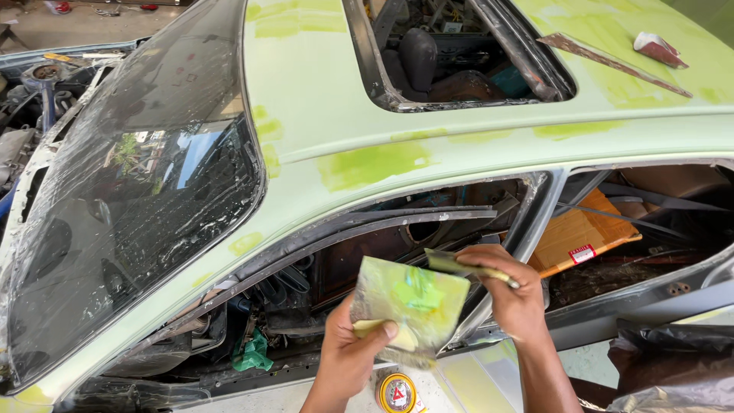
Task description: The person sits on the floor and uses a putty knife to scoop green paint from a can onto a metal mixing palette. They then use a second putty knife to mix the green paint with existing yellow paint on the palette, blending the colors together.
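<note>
My left hand pinches the flat mixing board with its green filler over the car's open door frame, and my right hand is closed around the putty knife at the board's upper edge. If I tilt the board, I judge the filler could slide off into the cabin; an overloaded blade could drip onto the tin below.

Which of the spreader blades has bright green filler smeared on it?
The wide flat board in the left hand, not the narrow blade in the right hand.
</note>
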